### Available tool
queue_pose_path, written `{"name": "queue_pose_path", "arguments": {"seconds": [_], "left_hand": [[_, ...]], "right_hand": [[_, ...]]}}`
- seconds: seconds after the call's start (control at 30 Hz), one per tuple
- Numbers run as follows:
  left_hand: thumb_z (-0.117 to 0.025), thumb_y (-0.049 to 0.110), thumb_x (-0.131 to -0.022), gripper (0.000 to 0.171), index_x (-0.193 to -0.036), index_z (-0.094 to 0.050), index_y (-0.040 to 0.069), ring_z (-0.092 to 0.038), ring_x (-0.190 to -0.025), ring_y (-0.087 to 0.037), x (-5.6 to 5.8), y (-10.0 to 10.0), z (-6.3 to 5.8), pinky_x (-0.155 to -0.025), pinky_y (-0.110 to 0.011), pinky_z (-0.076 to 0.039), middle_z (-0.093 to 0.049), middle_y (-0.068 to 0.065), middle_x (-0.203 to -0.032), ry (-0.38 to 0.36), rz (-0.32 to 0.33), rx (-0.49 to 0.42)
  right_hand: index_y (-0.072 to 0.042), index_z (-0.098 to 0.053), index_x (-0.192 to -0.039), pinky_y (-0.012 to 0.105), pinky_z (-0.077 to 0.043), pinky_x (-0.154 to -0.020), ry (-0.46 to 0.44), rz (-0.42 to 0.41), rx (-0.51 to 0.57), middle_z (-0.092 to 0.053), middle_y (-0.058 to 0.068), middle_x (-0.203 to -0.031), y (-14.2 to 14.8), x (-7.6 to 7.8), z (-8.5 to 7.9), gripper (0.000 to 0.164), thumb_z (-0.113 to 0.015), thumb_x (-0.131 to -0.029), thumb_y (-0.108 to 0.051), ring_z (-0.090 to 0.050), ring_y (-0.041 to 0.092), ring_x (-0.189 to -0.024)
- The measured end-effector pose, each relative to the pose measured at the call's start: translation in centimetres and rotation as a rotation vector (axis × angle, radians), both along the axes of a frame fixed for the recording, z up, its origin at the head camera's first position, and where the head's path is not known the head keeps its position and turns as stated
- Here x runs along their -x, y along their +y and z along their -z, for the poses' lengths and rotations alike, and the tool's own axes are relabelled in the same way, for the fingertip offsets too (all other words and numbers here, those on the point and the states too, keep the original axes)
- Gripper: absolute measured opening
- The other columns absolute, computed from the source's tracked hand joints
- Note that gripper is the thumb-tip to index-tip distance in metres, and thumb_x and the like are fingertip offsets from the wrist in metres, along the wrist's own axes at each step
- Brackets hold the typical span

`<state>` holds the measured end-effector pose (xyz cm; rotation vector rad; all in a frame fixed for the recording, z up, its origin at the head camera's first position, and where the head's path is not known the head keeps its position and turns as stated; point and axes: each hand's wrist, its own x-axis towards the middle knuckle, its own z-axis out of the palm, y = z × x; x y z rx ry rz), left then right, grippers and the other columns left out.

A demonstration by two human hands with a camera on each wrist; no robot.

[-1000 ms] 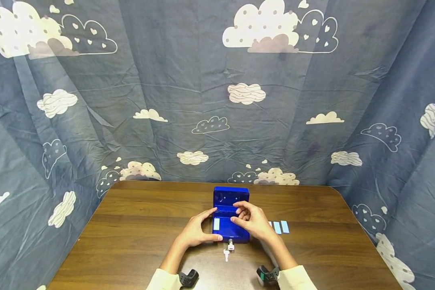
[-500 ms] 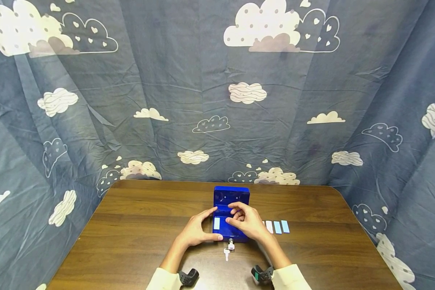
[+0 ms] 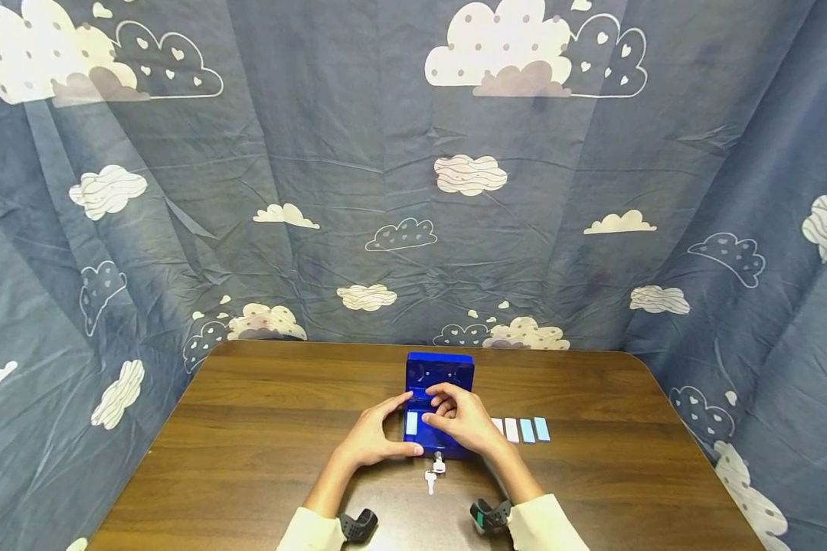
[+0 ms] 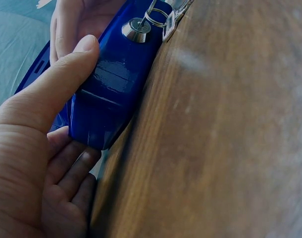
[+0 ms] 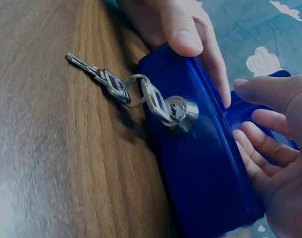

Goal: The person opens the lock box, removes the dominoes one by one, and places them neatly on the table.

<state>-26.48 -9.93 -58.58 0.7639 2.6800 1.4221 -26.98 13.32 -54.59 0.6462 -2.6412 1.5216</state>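
Observation:
A blue cash box [image 3: 448, 445] stands on the table with its lid [image 3: 441, 370] raised at the back. One light-coloured flat block [image 3: 412, 423] lies inside, along the left wall. My left hand [image 3: 375, 436] holds the box by its left side, thumb at the front edge. In the left wrist view its thumb [image 4: 74, 62] lies on the box's rim. Over the inside of the box hovers my right hand [image 3: 465, 421], thumb and fingers apart and loosely bent; I see nothing between them. A key [image 5: 156, 101] sits in the front lock [image 5: 186, 115].
A second key [image 3: 430, 482] hangs from the ring onto the wooden table [image 3: 282, 413]. Right of the box lie several flat blocks, whitish [image 3: 511, 430] and light blue [image 3: 527, 430], in a row. A cloud-patterned curtain [image 3: 400, 191] rises behind the table.
My right hand has moved left over the box, uncovering more of the blocks on the table. The left hand and the box stay in place.

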Motion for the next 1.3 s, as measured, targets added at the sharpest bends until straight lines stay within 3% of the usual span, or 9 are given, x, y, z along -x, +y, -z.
{"name": "queue_pose_path", "arguments": {"seconds": [0.33, 0.53, 0.73, 0.93, 1.3], "left_hand": [[-0.093, 0.045, -0.072, 0.097, -0.154, -0.049, 0.017, -0.054, -0.139, -0.030, 0.3, 0.0, -0.4, -0.116, -0.053, -0.044, -0.057, -0.013, -0.151, 0.028, 0.010, 0.014], [-0.093, 0.045, -0.072, 0.097, -0.154, -0.049, 0.016, -0.054, -0.139, -0.029, 0.4, -0.1, -0.6, -0.117, -0.052, -0.044, -0.057, -0.013, -0.150, 0.028, 0.010, 0.025], [-0.093, 0.045, -0.072, 0.098, -0.154, -0.049, 0.016, -0.053, -0.140, -0.030, 0.4, -0.1, -0.4, -0.117, -0.053, -0.044, -0.057, -0.013, -0.151, 0.030, 0.009, 0.022], [-0.092, 0.049, -0.073, 0.098, -0.155, -0.047, 0.021, -0.051, -0.142, -0.030, 0.4, 0.0, -0.1, -0.118, -0.054, -0.043, -0.055, -0.012, -0.153, 0.012, 0.016, 0.016], [-0.092, 0.047, -0.072, 0.097, -0.154, -0.049, 0.020, -0.052, -0.141, -0.028, 0.3, 0.0, 0.1, -0.118, -0.052, -0.043, -0.056, -0.010, -0.152, 0.029, 0.012, 0.007]], "right_hand": [[0.002, -0.068, -0.117, 0.019, -0.053, -0.068, 0.048, -0.044, -0.097, -0.069, 0.016, -0.094, -0.9, 0.5, 0.2, 0.037, -0.083, -0.085, -0.011, -0.064, 0.017, -0.076], [0.001, -0.069, -0.115, 0.019, -0.051, -0.065, 0.079, -0.077, -0.151, -0.069, 0.014, -0.087, -1.2, 0.6, 0.2, 0.036, -0.084, -0.084, -0.011, -0.061, 0.010, -0.071], [0.000, -0.068, -0.117, 0.018, -0.048, -0.058, 0.102, -0.107, -0.222, -0.067, 0.002, -0.078, -1.5, 0.4, 0.4, 0.039, -0.084, -0.084, -0.014, -0.055, 0.002, -0.063], [-0.005, -0.070, -0.121, 0.018, -0.046, -0.056, 0.125, -0.080, -0.366, -0.064, -0.010, -0.072, -1.9, 0.3, 0.7, 0.045, -0.085, -0.082, -0.021, -0.051, -0.004, -0.057], [-0.008, -0.073, -0.118, 0.021, -0.043, -0.054, 0.113, -0.031, -0.450, -0.058, -0.013, -0.065, -2.3, 0.2, 0.9, 0.048, -0.090, -0.077, -0.028, -0.049, -0.001, -0.056]]}}
